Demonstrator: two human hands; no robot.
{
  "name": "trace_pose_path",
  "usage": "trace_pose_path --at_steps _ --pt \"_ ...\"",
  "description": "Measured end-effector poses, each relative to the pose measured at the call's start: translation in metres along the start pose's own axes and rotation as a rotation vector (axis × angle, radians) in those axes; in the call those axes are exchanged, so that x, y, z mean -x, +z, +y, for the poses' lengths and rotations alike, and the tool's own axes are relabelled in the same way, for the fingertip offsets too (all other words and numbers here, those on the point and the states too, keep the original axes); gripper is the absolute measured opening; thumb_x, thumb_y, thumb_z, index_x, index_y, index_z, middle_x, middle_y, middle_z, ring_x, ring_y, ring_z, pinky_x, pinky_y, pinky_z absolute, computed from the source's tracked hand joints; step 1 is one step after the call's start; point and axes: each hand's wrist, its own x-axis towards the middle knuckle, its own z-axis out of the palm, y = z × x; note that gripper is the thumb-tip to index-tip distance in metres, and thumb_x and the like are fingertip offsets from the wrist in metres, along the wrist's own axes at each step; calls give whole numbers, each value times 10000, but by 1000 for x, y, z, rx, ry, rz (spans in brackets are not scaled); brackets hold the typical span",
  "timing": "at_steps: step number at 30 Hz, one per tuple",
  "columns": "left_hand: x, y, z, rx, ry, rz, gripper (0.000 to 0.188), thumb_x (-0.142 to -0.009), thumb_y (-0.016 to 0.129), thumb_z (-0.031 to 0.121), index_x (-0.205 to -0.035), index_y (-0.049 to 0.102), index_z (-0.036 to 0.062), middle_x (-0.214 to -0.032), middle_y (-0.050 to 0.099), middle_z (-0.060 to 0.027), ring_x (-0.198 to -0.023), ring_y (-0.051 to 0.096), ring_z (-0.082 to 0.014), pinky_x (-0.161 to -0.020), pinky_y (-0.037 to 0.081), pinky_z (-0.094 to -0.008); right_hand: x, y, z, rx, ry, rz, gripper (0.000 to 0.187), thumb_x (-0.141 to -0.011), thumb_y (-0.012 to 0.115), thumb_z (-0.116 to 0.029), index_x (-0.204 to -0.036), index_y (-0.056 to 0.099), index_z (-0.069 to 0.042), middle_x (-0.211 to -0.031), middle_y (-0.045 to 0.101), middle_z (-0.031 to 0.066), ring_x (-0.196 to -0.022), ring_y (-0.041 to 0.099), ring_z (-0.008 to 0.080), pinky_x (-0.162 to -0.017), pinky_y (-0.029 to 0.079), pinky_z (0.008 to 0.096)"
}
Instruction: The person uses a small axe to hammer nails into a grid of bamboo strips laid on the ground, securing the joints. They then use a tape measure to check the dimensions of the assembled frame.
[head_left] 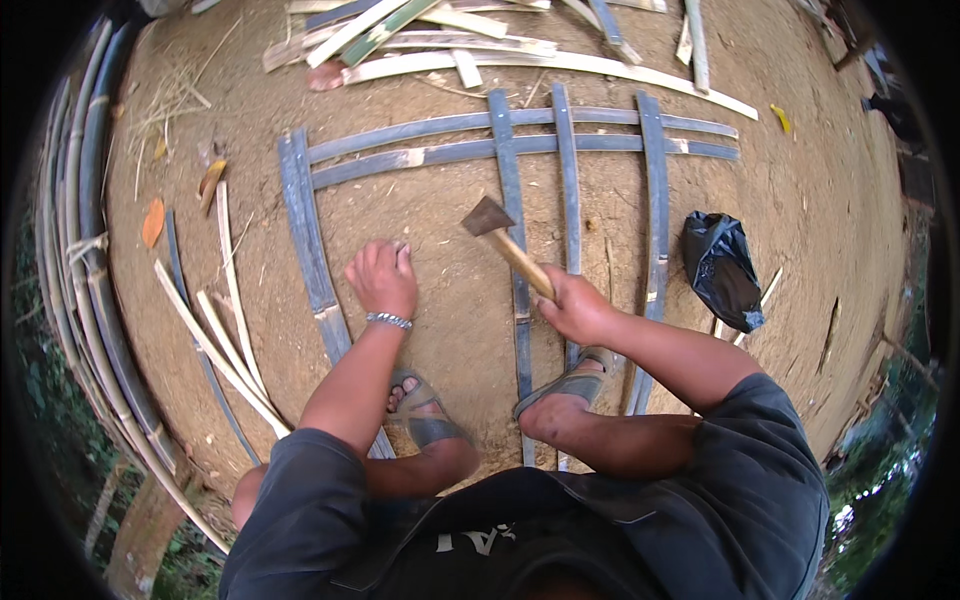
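Note:
In my right hand [578, 308] is a short tool [522, 262] with a pale wooden handle and a rusty, wedge-shaped metal head, raised above the bamboo frame. My left hand [382, 278] hangs palm down with its fingers curled, a silvery bracelet on the wrist. Whatever its fingers may hold is hidden. Just left of it runs a long upright bamboo slat [312, 235]. Three more upright slats, including the middle one [565, 180], cross two horizontal slats near their far ends; the nearer crosspiece [455, 153] shows a pale patch.
Split bamboo strips [440, 45] are piled at the far side. Loose pale strips [235, 340] lie at the left, beside long poles [88, 240] tied together. A black plastic bag [722, 270] rests right of the frame. My sandalled feet [570, 385] are among the slats.

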Motion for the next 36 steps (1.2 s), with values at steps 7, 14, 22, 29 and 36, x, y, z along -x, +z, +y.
trace_pose_path --at_steps 7,14,22,29,36 --pt "-8 -5 2 -66 61 -106 139 -879 722 187 -967 664 97 -973 644 -75 -976 602 -272 -908 383 -435 -4 6 14 -55 -89 -2 456 -955 609 -173 -1364 468 -29 -949 669 295 -909 670 463 -822 531 514" --pt "-31 0 41 406 -133 -153 204 -930 668 119 -1103 647 13 -982 688 -139 -912 666 -306 -831 515 -421 1 -1 21 -228 -28 163 448 -956 617 -184 -1341 480 1 -974 668 286 -932 672 444 -829 526 482" --pt "-100 42 128 773 -206 -174 164 -956 673 144 -1024 706 -2 -916 716 -111 -799 682 -188 -747 533 -307 -30 -10 53 -459 76 498 436 -946 646 -211 -1296 516 14 -1058 673 271 -1002 675 401 -887 514 449" --pt "-127 68 133 432 245 -15 102 -917 696 141 -967 690 52 -895 704 -123 -831 668 -312 -779 508 -418 -37 -10 48 -611 18 527 398 -957 641 -193 -1276 523 13 -1059 680 227 -1001 679 336 -884 511 412" --pt "-127 84 129 394 321 57 85 -889 700 113 -959 682 68 -990 672 -116 -958 634 -338 -836 473 -437 -23 -7 29 -537 21 484 438 -965 636 -194 -1323 506 22 -1095 683 223 -1042 678 317 -909 511 396"
